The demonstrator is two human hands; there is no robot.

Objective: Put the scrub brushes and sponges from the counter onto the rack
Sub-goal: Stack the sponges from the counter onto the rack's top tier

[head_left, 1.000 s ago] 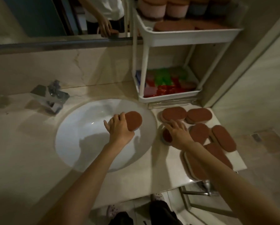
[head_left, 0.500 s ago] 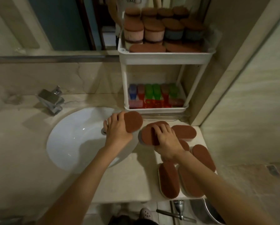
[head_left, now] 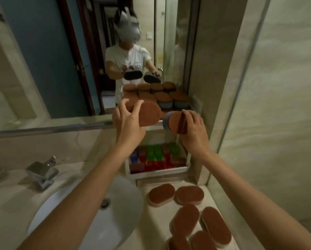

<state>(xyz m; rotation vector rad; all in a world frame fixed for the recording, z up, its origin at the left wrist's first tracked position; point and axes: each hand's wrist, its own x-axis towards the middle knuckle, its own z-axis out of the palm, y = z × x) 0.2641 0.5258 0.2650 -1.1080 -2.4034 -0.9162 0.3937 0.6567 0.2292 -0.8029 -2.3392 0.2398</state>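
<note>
Both hands have come up from the counter point(head_left: 156, 230) to the rack's point(head_left: 185, 167) top shelf since a second ago; half a second back the right hand was only closing over a sponge beside the sink point(head_left: 89, 219).

Left hand point(head_left: 126, 121): fingers curled over the upper edge and thumb under, pinching a brown oval sponge point(head_left: 147, 113), abrasive face toward the camera, held just in front of the upper tier.

Right hand point(head_left: 192, 129): clamped around a second sponge point(head_left: 172, 123) with a grey-blue foam back, tilted on edge, fingers wrapped over its right side. It is level with the first and just beside it, not touching as far as can be told.

Upper tier already carries stacked sponges point(head_left: 169, 98) (mirror point(head_left: 43, 56) doubles them, so count is unreliable). Lower tier holds coloured scrub brushes point(head_left: 154, 157).

Meaning for the task: two pieces are lifted and at drop-off height, not yet released. Judged step: placement on the top shelf.

Remaining on the counter: six brown sponges point(head_left: 187, 210) in a loose cluster right of the sink, the nearest ones cut off by the frame edge. Task judged well along, several trips left.

Risk: stacks look tall; an added piece may slide.
</note>
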